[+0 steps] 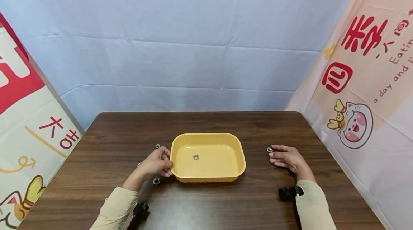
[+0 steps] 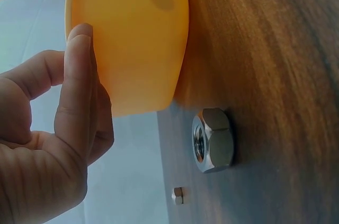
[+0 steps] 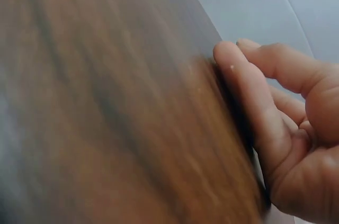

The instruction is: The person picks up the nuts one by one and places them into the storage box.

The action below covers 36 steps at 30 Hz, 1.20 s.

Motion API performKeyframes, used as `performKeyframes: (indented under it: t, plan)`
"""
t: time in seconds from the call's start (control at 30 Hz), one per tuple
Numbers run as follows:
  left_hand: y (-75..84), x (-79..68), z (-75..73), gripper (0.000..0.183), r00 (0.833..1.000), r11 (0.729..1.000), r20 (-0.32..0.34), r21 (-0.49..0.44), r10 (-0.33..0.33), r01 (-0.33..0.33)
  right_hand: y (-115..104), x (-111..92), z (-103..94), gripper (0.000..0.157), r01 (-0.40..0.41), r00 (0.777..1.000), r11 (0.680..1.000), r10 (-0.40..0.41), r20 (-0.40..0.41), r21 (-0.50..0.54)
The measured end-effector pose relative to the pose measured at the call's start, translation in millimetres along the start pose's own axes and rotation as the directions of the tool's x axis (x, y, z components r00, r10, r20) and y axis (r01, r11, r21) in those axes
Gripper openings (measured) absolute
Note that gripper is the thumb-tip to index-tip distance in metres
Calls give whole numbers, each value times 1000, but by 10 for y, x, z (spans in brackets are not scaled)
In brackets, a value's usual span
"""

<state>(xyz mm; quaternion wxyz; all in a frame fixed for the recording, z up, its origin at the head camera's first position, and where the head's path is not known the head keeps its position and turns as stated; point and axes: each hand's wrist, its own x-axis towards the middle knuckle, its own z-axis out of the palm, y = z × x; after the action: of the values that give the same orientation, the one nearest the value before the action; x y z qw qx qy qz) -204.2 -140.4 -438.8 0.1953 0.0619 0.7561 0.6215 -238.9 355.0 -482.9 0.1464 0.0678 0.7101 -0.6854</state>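
A yellow rectangular tray [image 1: 208, 179] sits on the table with one metal hex nut [image 1: 195, 157] inside. My left hand [image 1: 158, 163] grips the tray's left rim; in the left wrist view its fingers [image 2: 78, 75] lie against the yellow wall. Close by that hand on the tabletop are a large nut [image 1: 156, 181], a smaller nut [image 1: 157, 146] and another nut [image 1: 139, 164], partly covered by the hand. On the right, my right hand [image 1: 287, 157] reaches with extended fingers to a nut [image 1: 269, 149], fingertips right at its edge. That nut is hidden in the right wrist view.
The dark wood table [image 1: 219, 208] ends at a pale blue cloth [image 1: 180, 68] behind it. Printed banners [image 1: 364, 115] hang along both sides. A black wrist strap [image 1: 290, 193] is on each forearm.
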Motion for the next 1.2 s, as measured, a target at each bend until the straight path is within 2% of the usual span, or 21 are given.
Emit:
performKeyframes:
  t: [0.27, 0.57, 0.8, 0.87, 1.0, 1.2]
  plan:
    - [5, 3, 4, 36, 1000, 1000, -1, 8, 3, -3, -47, 44, 79, 45, 5, 999, 999, -8, -50, -51]
    - [13, -6, -5, 37, 1000, 1000, 11, 9, 4, -4, -60, 78, 146, 33, 0, 994, 986, -18, -105, -168]
    - [15, -15, -5, 37, 1000, 1000, 19, -2, 12, -12, -70, 31, 94, 28, 24, 998, 975, -35, -50, -219]
    - [11, -15, -9, 37, 1000, 1000, 22, -3, 13, -13, -74, 8, 76, 27, 45, 999, 979, -50, -21, -201]
    - [6, -15, -17, 37, 1000, 1000, 22, -1, 12, -12, -100, -17, 63, 23, 104, 995, 989, -103, 19, -101]
    - [5, -6, -24, 38, 1000, 1000, 25, -6, 13, -13, -141, -24, 71, 20, 151, 988, 988, -152, 18, 42]
